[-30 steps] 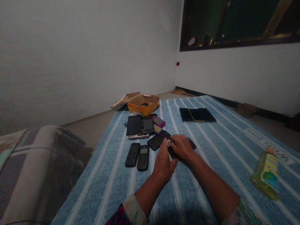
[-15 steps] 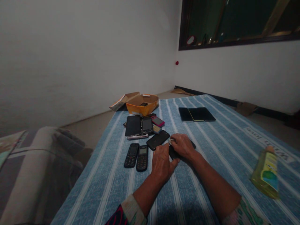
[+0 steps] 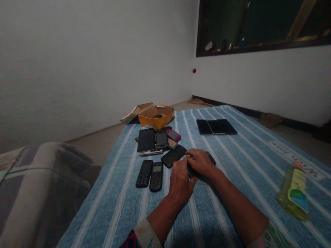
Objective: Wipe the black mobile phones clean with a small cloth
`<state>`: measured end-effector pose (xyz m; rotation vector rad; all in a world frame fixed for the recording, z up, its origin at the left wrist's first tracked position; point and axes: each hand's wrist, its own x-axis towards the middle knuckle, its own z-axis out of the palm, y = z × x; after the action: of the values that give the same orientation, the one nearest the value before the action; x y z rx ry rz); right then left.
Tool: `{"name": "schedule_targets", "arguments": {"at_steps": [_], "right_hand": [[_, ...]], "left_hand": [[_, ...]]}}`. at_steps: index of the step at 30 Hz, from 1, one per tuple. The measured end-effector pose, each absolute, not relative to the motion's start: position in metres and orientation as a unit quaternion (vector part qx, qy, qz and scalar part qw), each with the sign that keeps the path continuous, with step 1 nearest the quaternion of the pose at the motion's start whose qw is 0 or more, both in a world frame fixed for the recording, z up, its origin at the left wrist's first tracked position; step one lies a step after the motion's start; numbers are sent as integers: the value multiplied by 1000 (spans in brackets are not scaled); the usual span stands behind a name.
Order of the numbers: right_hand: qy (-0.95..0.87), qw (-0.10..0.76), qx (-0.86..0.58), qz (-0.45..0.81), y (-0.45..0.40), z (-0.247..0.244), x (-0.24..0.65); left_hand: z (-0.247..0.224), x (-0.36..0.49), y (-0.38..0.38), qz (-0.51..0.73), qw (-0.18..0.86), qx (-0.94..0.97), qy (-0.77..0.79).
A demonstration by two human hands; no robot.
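My left hand (image 3: pixel 181 181) and my right hand (image 3: pixel 200 162) meet over the front middle of the bed, fingers bent and closed on a dark phone (image 3: pixel 190 171). Most of that phone is covered by my hands. A small pale bit (image 3: pixel 184 157) shows at my fingertips; I cannot make out what it is. Beyond my right hand a black end (image 3: pixel 211 158) sticks out, and I cannot tell whether it belongs to the same phone. Just past my left fingers lies a black smartphone (image 3: pixel 173 156). Two black keypad phones (image 3: pixel 144 174) rest side by side to the left.
Behind sits a pile of phones, with a black tablet-like slab (image 3: pixel 146 140) and a pink phone (image 3: pixel 173 135). An open orange box (image 3: pixel 156 121) stands farther back. Dark flat devices (image 3: pixel 216 126) lie back right. A yellow bottle (image 3: pixel 294 193) lies at right on the striped sheet (image 3: pixel 116 193).
My hands have shifted slightly and sit closer together over the dark phone, covering more of it. The other phones stay where they were; the view has tilted a little.
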<state>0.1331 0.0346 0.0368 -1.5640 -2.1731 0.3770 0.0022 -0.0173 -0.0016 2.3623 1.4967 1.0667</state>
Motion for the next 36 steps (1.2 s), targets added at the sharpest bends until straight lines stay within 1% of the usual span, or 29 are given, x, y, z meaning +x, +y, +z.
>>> {"name": "schedule_targets", "arguments": {"at_steps": [7,12,18,26,32,36], "right_hand": [[-812,181,-538,137,37,46,147],[-787,146,-595,75,45,45,171],[-729,154,-665,49,53,38,195],[-698,154,-698,46,55,35,196],[-716,128,-686,19,45,39,178],[-773,101,-626,-1,35,43,155]], "left_hand": [[3,3,-20,351,54,802,480],[8,5,-23,339,53,802,488],[8,5,-24,339,48,809,478],[7,4,-23,349,55,811,466],[7,5,-23,356,60,811,461],[6,5,-22,358,59,812,458]]}}
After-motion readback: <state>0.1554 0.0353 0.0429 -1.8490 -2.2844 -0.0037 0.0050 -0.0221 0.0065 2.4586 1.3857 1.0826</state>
